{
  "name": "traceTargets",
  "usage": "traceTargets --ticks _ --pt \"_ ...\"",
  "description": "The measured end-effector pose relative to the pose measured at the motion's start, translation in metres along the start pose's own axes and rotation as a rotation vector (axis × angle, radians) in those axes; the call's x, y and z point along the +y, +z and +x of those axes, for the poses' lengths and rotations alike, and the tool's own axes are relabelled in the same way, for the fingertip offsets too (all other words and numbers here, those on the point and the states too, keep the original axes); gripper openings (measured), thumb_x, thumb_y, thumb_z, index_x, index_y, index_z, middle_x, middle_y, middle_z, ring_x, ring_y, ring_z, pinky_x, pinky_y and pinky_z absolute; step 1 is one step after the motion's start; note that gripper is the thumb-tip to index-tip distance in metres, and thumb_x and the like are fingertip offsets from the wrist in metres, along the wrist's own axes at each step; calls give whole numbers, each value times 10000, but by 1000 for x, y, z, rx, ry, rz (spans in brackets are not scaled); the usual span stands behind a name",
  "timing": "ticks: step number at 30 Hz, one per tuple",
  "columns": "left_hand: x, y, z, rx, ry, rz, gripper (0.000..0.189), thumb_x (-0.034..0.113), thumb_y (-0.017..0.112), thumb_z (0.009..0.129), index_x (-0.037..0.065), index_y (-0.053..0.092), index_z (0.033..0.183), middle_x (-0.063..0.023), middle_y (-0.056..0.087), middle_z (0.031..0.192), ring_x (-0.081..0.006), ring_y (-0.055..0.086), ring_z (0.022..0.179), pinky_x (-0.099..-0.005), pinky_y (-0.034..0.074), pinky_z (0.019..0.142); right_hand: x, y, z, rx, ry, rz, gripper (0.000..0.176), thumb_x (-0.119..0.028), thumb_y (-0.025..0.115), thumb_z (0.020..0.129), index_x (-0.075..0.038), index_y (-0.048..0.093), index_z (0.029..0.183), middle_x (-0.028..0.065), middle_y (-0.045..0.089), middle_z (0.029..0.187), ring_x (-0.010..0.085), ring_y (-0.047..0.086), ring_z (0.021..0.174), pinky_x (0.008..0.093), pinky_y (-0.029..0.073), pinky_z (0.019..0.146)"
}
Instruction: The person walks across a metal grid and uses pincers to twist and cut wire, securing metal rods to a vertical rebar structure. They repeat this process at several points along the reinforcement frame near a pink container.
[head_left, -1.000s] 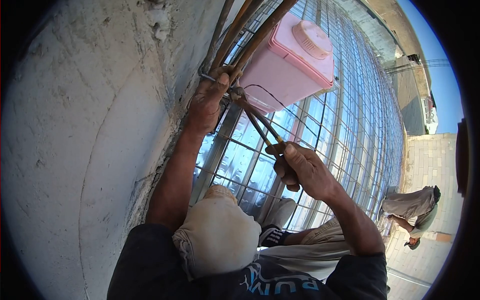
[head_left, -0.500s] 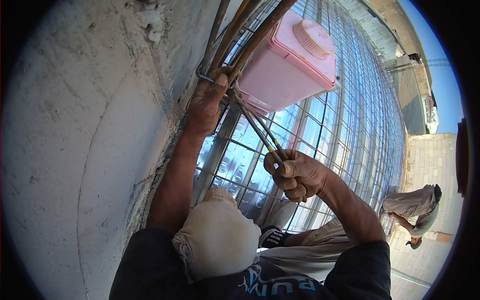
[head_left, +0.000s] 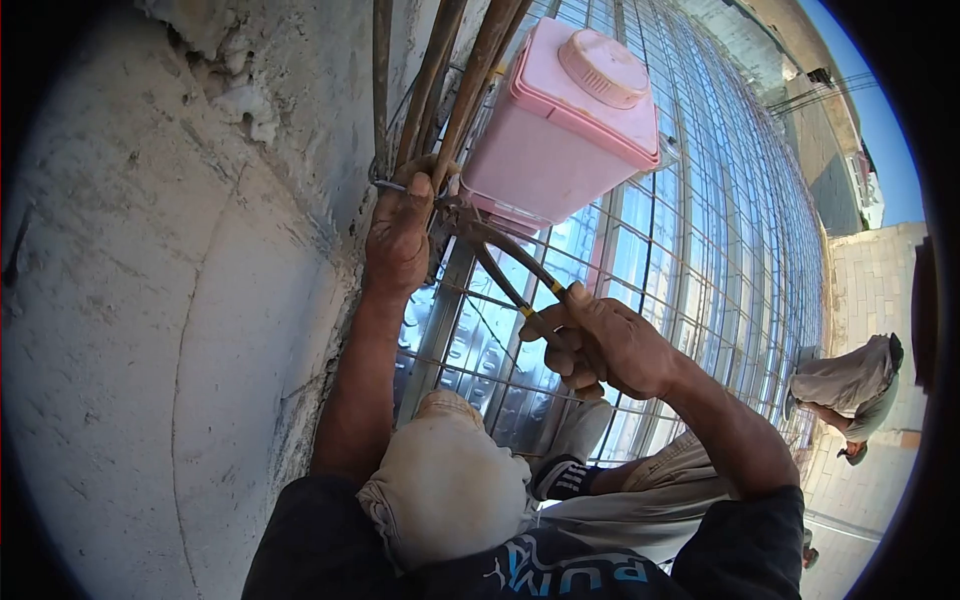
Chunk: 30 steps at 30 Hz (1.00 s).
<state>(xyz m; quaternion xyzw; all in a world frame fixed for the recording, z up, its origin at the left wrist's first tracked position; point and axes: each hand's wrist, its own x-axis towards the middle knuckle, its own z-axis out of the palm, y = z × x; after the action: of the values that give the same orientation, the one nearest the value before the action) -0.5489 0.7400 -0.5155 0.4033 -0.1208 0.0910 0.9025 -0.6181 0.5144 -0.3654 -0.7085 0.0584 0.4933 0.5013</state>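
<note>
My right hand [head_left: 615,345] grips a pair of pincers [head_left: 520,252] by its handles, which carry yellow bands and stand spread apart. The pincers' jaws are up against the foot of the bunched rebar [head_left: 462,110], beside my left hand [head_left: 398,250]. That hand is closed around the lower part of the rebar, its thumb up by a thin bent steel piece [head_left: 390,185] that crosses the bars. Exactly what lies between the jaws is too small to make out. Just beyond the jaws sits a pink plastic container [head_left: 560,150] with a round lid.
Steel mesh [head_left: 690,240] over shiny corrugated sheet runs off to the right. A rough concrete wall [head_left: 250,290] rises along the left. Below me is a pale rounded cloth-covered form [head_left: 445,485]. Another person [head_left: 850,390] bends over at the far right.
The pincers' handles have spread, with my right hand's fingers loosening around them. My left hand stays at the rebar. The view has shifted slightly.
</note>
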Motion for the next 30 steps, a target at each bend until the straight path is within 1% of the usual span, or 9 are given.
traceTargets --ticks 2,8,10,13,16,23,26,27,30 --pt "-2 0 0 25 -27 -18 376 328 533 1020 34 599 1244 -40 636 1115 -116 569 992 -281 457 900 10 -12 11 -348 153 669 894 -728 261 952 60 554 1255 72 563 743 139 533 602 314 459 541" --pt "-2 0 -1 33 -56 -81 374 324 540 1015 36 591 1248 -48 622 1137 -132 559 1010 -308 474 905 -16 -27 12 75 -19 -214 800 -663 328 977 51 529 1274 160 673 803 212 685 634 352 570 564" --pt "-5 -6 -1 0 -53 -86 372 322 546 1010 50 551 1263 -42 598 1148 -129 578 1013 -316 504 876 -26 -15 4 20 9 -245 575 -451 669 918 62 557 1151 85 615 642 160 641 523 290 538 474" --pt "-5 -7 0 -22 -27 -63 377 326 556 1003 54 534 1263 -43 591 1143 -127 590 1024 -309 516 862 14 -29 27 -332 93 348 528 -381 820 796 30 569 1012 63 598 609 156 612 466 282 493 386" --pt "-3 -2 2 2 -17 -47 379 338 561 1000 50 554 1245 -45 604 1114 -126 575 1010 -299 487 877 6 -19 24 -245 95 273 506 -291 815 789 25 540 1074 77 591 592 152 545 396 255 461 383" --pt "-8 -8 0 24 -25 -40 359 332 554 1008 52 599 1228 -29 619 1118 -123 544 1000 -308 457 899 -7 -14 -10 767 -562 -1397 619 -396 584 952 38 421 1362 245 597 1023 369 666 782 445 555 704" --pt "-7 -5 0 20 -9 -54 356 326 555 1008 48 603 1224 -38 623 1125 -121 550 1005 -304 465 891 -7 -6 -12 578 -362 -1067 636 -510 520 968 24 490 1313 203 627 912 384 649 791 498 533 721" --pt "-6 -4 0 12 -7 -57 354 323 555 1008 46 604 1223 -41 625 1127 -119 552 1004 -303 467 888 5 -12 -3 579 -528 -1019 734 -622 396 977 35 530 1275 149 602 819 300 612 689 444 526 650" --pt "-3 -3 1 -20 28 -6 372 335 563 1003 39 601 1226 -45 628 1120 -118 564 995 -303 465 904 -6 -24 -1 124 -146 -492 890 -737 286 940 57 543 1251 93 560 757 186 550 624 365 493 553"
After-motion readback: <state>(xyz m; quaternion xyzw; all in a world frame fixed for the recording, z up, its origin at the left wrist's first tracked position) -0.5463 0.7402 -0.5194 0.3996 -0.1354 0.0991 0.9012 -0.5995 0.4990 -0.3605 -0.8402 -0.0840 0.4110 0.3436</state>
